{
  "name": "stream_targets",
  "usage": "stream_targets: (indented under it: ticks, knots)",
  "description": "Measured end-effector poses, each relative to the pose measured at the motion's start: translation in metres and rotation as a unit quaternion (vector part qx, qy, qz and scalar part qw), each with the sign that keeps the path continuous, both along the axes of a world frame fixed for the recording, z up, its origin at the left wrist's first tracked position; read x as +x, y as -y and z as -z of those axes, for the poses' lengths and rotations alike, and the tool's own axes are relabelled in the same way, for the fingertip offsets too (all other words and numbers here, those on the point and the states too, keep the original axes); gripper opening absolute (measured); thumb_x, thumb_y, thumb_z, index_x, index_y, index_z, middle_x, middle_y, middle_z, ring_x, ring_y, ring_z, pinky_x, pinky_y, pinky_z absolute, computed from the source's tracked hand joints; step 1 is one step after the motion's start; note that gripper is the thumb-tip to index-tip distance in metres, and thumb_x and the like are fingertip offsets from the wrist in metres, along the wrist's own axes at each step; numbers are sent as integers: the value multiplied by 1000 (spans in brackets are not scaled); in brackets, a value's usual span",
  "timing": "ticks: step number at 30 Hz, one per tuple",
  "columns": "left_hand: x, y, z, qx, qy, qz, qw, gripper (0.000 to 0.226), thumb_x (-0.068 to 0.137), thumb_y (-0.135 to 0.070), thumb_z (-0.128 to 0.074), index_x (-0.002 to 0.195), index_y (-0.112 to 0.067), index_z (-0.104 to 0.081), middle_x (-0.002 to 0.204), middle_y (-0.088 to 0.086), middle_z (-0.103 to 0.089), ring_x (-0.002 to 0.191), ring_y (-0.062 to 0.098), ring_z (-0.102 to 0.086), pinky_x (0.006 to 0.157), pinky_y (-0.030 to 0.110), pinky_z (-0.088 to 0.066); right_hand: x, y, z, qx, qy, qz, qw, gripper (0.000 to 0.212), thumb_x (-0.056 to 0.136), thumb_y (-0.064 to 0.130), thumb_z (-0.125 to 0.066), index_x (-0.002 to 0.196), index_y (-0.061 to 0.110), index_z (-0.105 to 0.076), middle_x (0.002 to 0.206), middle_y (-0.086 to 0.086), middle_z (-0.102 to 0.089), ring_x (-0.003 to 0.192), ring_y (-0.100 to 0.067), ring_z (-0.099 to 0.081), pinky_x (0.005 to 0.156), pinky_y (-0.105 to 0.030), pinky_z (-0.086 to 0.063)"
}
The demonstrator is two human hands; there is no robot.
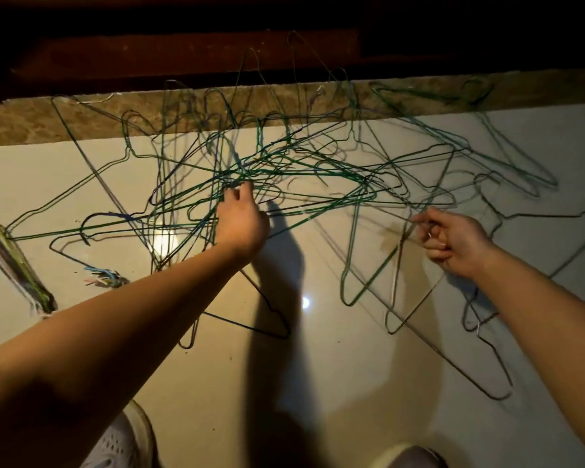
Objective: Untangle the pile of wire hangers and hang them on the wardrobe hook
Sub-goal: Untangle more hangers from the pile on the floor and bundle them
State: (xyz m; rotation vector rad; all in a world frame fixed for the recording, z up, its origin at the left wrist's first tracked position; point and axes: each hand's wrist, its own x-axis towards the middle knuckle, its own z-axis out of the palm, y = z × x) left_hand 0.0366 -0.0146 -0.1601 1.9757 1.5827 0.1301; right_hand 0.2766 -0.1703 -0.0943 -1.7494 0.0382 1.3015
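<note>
Green-coated and bare grey wire make up the pile of hangers (284,170), which is lying spread across a pale glossy floor (335,383) against a brown stone strip (48,119) that borders a dark wooden base (183,59). No wardrobe hook is showing in the head view.

The left hand (242,221) is reaching into the densest knot, fingers closing on several crossed green wires near the centre. This grip appears to be anchoring the mass so that a strand can be drawn out without dragging the whole pile.

The right hand (453,241) is pinching a thin grey wire (407,228) at the pile's right side, fingers curled, thumb and forefinger pressing on it. Working from the looser side is sensible, since fewer wires cross there.

Open room is lying toward the person: the floor between the arms is bare apart from shadows and a few outlying hangers, including a dark hanger (267,319) and a grey hanger (487,366). The far side is being closed off by the stone strip, so pulling toward the body is likely the freer direction. A bundle of coloured hangers (17,268) is lying at the left edge, apart from the tangle. White shoes (122,440) are standing near the bottom edge.
</note>
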Motion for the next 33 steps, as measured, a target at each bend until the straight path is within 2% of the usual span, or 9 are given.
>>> stream_targets:
  ticks: [3,7,12,15,18,22,25,30,33]
  knots:
    - [15,16,-15,27,31,38,998,48,91,-22,-52,136,-13,-37,131,17,-45,119,35,-43,97,44,-39,-7,-15,-23,3,67,-78,995,36,99,30,-38,79,8,-57,49,-2,-51,30,-4,-32,32,-12,-22]
    - [50,47,-64,-50,259,97,960,38,93,-23,-50,131,-21,-45,92,0,-61,87,22,-61,76,35,-48,-28,-25,-63,79,108,-97,986,38,101,29,-35,75,10,-55,45,1,-57,34,-6,-47,37,-13,-37]
    - [85,95,-119,-361,460,82,807,26,97,-23,-41,121,-27,-49,92,-3,-64,81,9,-63,74,30,-51,-56,-3,-71,147,174,-103,968,30,100,19,-37,77,18,-57,72,-2,-60,64,-10,-56,59,-19,-45]
    - [86,110,-114,-433,485,38,759,31,93,-25,-44,124,-26,-49,110,5,-63,96,19,-61,82,35,-50,-63,14,-59,127,229,-171,950,24,98,11,-38,93,26,-56,93,-1,-63,81,-5,-56,71,-17,-45]
    - [82,114,-105,-435,491,35,754,40,80,-31,-51,121,-31,-52,109,6,-64,94,18,-63,74,32,-55,-63,26,-52,108,271,-250,923,33,95,6,-40,123,21,-49,121,-9,-60,108,-19,-57,95,-35,-46]
    - [86,112,-105,-422,495,44,758,33,89,-21,-46,119,-29,-55,98,6,-62,90,18,-60,75,32,-54,-62,32,-52,84,379,-317,865,43,97,15,-40,140,19,-33,132,-9,-53,117,-23,-52,93,-29,-43]
    - [90,110,-108,-420,502,26,756,30,95,-12,-40,115,-25,-58,98,8,-62,92,24,-53,77,34,-47,-55,33,-49,112,439,-314,835,41,96,19,-44,136,14,-36,124,-12,-58,113,-27,-54,91,-41,-46]
    - [93,105,-110,-393,514,17,762,20,85,-17,-50,99,-16,-65,86,3,-67,77,16,-59,61,23,-46,-47,36,-43,215,351,-264,872,39,89,28,-49,125,15,-48,108,3,-64,98,-13,-62,84,-27,-51]
    - [97,94,-109,-307,506,-22,806,15,90,-7,-51,91,-11,-65,59,-12,-55,51,2,-44,46,15,-36,-25,38,-22,170,374,-196,891,27,89,26,-53,113,14,-57,97,4,-62,92,-14,-60,79,-23,-45]
